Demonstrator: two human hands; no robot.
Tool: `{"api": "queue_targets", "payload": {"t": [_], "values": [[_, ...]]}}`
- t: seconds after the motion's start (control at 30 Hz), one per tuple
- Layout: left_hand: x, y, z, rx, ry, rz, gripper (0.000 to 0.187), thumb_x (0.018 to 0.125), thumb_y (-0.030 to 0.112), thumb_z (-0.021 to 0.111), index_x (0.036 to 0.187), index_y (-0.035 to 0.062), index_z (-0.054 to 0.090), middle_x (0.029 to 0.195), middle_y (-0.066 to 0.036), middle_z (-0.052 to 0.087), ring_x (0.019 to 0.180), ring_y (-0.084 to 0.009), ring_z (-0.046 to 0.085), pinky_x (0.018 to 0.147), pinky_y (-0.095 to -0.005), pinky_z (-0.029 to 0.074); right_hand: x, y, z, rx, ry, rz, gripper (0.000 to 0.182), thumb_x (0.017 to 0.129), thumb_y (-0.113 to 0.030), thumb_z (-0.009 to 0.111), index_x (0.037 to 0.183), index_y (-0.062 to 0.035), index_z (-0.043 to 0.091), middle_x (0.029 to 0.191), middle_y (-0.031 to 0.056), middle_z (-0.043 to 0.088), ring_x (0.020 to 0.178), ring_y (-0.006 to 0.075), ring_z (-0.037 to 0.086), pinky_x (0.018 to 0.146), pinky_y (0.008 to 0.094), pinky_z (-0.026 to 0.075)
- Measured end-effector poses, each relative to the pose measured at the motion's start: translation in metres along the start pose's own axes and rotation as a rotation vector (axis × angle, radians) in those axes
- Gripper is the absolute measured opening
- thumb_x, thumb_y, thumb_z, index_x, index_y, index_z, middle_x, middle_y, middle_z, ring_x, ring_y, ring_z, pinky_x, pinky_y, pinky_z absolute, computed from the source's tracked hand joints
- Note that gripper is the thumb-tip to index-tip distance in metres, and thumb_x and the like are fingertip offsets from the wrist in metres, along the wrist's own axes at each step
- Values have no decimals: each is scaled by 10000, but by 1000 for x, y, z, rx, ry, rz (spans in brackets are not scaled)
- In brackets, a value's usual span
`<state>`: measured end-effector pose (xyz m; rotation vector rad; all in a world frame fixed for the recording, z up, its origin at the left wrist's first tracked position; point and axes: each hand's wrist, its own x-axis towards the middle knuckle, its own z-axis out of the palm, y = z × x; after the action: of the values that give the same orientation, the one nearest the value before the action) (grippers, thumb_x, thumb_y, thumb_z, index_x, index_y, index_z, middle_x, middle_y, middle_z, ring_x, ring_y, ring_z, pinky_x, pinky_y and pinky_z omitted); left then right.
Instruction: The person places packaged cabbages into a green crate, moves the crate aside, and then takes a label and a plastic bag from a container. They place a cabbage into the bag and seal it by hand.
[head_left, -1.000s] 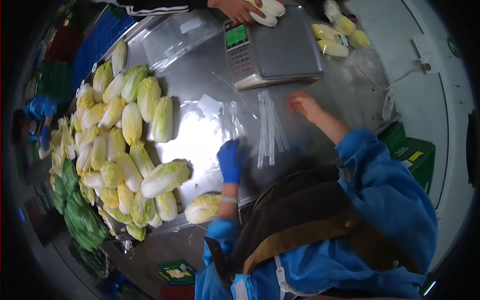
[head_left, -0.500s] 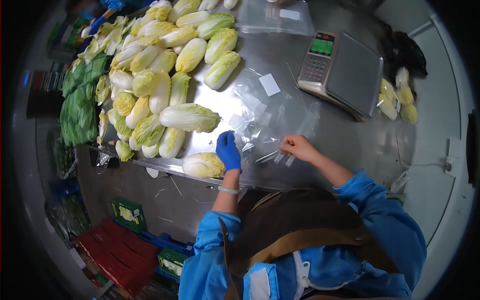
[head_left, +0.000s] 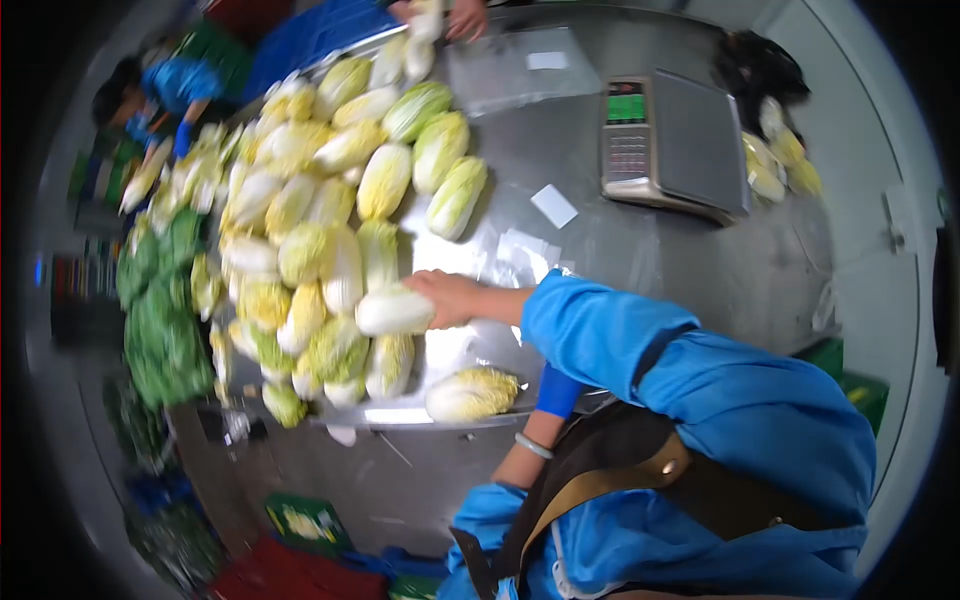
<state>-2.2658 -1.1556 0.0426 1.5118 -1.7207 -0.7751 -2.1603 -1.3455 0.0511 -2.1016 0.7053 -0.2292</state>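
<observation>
My bare right hand is closed around the leafy end of a napa cabbage at the edge of the pile. My right arm reaches across my body to the left. Below it, my left hand in a blue glove shows only in part; its fingers are hidden behind the blue sleeve. Another napa cabbage lies alone by the table's front edge, left of the gloved hand. Clear plastic bags and a white card lie on the metal table beyond my right arm.
Heaped napa cabbages cover the table's left part, with green bundles beyond. A scale stands at the right. One co-worker's hands hold a cabbage at the back; another person works at far left.
My right hand has gone from the plastic bags across to the left and taken hold of a napa cabbage. My gloved left hand is now under the right arm. The view has shifted.
</observation>
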Motion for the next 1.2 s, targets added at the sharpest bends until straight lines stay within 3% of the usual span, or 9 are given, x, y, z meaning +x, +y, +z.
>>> {"api": "queue_targets", "payload": {"t": [0.1,0.3,0.4,0.47,0.53,0.63,0.77,0.87,1.2], "values": [[3,-15,-34,123,-298,-70,240,803,39,528,1028,1,604,971,-188,645,906,-370,609,805,-433,482,0,2,-27,266,-127,60,972,513,-326,839,1349,-65,417,1204,179,574,1104,325,558,941,375,448],[27,-21,-56,7,-171,199,247,755,-26,514,966,33,628,957,-169,645,893,-349,612,778,-418,490,-108,21,-130,984,70,235,665,688,-168,792,1289,-74,521,1187,101,604,1077,186,570,933,318,449],[42,-18,-59,115,-166,181,250,766,-12,496,968,54,627,939,-159,636,871,-342,605,763,-426,480,-203,23,-233,646,508,543,770,675,-170,806,1345,-37,449,1240,97,558,1131,181,537,962,313,439],[59,0,-66,242,-125,95,235,776,-8,487,951,59,629,920,-155,629,854,-343,599,752,-431,475,-254,80,-268,493,840,387,762,656,-224,817,1318,-48,484,1171,109,611,1092,223,575,943,319,449],[77,12,-68,365,-113,62,180,815,39,515,957,69,620,925,-137,621,862,-336,592,752,-427,462,-295,102,-308,0,965,734,815,643,-340,808,1328,-55,470,1164,146,612,1099,287,581,946,344,450],[103,32,-63,382,-101,27,233,764,99,636,994,75,605,1012,-128,598,933,-328,578,804,-430,447,-321,139,-331,-341,926,904,885,625,-427,797,1351,-67,442,1202,189,578,1144,360,538,974,386,429],[121,38,-56,360,-186,0,353,741,-20,529,1079,62,590,1126,-164,582,956,-346,573,822,-440,450,-335,158,-335,-323,933,850,967,613,-483,811,1383,-77,392,1315,250,469,1243,420,425,1040,417,364],[114,32,-67,401,-50,178,410,725,-100,480,1061,57,653,1196,-175,575,938,-332,583,813,-405,471,-379,154,-354,-259,1212,722,994,634,-428,825,1426,-84,332,1396,234,396,1321,380,348,1087,405,308],[94,25,-37,442,-160,57,487,687,-109,452,1131,22,605,1242,-165,578,1018,-348,582,896,-406,461,-330,127,-287,-369,833,690,1075,583,-294,856,1450,-103,249,1443,216,303,1316,405,337,1075,438,333]]}}
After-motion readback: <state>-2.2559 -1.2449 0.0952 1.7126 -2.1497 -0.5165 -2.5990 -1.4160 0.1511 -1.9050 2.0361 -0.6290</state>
